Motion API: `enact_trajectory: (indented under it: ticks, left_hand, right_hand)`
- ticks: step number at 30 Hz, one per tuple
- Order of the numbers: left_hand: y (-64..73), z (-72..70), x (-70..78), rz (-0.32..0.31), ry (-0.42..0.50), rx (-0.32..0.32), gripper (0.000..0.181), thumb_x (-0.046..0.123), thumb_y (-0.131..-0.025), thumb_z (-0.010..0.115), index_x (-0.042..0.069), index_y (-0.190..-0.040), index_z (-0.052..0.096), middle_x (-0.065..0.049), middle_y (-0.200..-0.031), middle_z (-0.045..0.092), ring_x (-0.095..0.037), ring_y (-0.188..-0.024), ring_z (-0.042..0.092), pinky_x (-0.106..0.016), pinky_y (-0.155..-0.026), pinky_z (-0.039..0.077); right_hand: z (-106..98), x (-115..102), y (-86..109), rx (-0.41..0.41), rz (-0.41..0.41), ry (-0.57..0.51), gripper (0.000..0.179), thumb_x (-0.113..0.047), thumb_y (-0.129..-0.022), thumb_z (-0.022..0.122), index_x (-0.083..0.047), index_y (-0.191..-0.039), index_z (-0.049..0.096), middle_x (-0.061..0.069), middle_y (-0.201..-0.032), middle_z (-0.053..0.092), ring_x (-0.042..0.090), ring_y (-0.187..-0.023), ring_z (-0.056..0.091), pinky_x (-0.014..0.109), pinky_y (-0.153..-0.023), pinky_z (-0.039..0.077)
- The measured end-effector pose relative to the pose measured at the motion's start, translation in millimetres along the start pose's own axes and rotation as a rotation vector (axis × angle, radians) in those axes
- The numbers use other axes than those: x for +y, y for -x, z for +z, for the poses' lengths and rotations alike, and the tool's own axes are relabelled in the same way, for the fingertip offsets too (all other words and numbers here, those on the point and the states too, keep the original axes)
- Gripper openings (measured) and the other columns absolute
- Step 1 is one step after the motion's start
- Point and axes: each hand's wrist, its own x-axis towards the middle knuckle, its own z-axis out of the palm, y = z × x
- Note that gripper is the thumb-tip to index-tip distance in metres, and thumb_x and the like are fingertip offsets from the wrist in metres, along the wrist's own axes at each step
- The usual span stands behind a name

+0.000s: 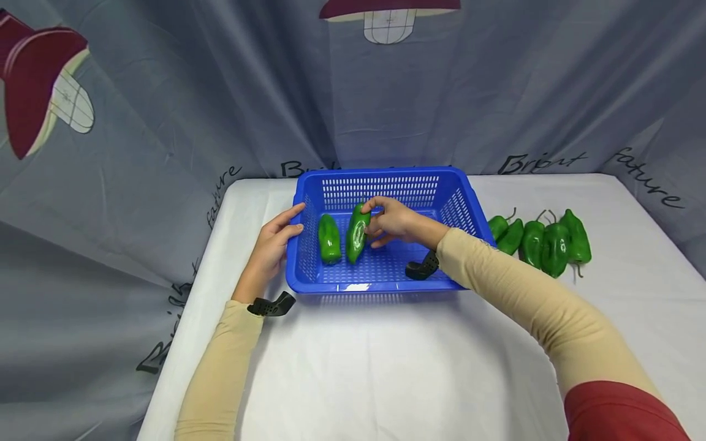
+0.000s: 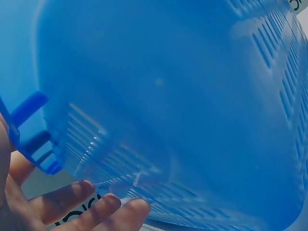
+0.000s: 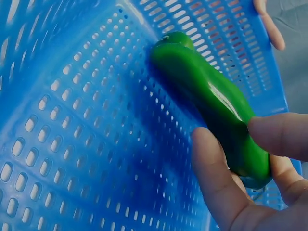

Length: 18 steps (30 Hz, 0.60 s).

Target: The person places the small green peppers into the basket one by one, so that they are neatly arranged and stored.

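Note:
A blue plastic basket (image 1: 380, 288) with slotted walls stands on the white table. My left hand (image 1: 274, 242) holds its left rim; in the left wrist view several fingers (image 2: 120, 211) lie along the outside wall. Inside the basket, my right hand (image 1: 394, 220) pinches a long green pepper (image 1: 356, 236) between thumb and fingers. The right wrist view shows this pepper (image 3: 207, 91) tilted, its far end close to the basket's slotted wall. Left of it, another green pepper (image 1: 329, 239) lies on the basket floor.
Several more green peppers (image 1: 554, 248) with stems lie in a row on the white table (image 1: 358, 367), right of the basket. My right forearm reaches over the basket's right front corner. A grey printed curtain (image 1: 265, 110) hangs behind the table.

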Motion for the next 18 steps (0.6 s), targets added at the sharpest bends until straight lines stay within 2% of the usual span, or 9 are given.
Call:
enact_trajectory:
  ticks: [5,11,18]
  left_hand:
    - [-0.7,0.4,-0.4,0.003,0.004,0.000,0.050,0.012,-0.104,0.051,0.016,-0.154,0.047,-0.008,-0.160,0.043,-0.022,-0.121,0.062,-0.024,-0.084,0.062]
    - [-1.6,0.2,-0.2,0.009,0.030,-0.004,0.050,0.011,-0.103,0.052,0.014,-0.153,0.047,-0.010,-0.160,0.044,-0.011,-0.105,0.067,-0.024,-0.079,0.062]
    - [-1.4,-0.5,-1.4,0.011,0.033,-0.002,0.050,0.010,-0.103,0.052,0.014,-0.153,0.048,-0.011,-0.159,0.045,-0.009,-0.099,0.069,-0.024,-0.077,0.063]
  right_hand:
    - [3,2,-3.2,-0.019,0.009,0.024,0.045,0.010,-0.093,0.055,-0.001,-0.135,0.046,0.018,-0.108,0.062,0.027,-0.091,0.067,0.038,-0.078,0.064]
    - [7,1,-5.3,-0.061,0.052,0.088,0.051,0.005,-0.095,0.058,-0.004,-0.143,0.044,0.013,-0.112,0.060,0.031,-0.104,0.065,0.047,-0.090,0.062]
    - [12,3,-11.3,-0.076,0.052,0.084,0.054,0.005,-0.095,0.058,-0.006,-0.146,0.044,0.014,-0.112,0.063,0.028,-0.098,0.068,0.044,-0.085,0.064]
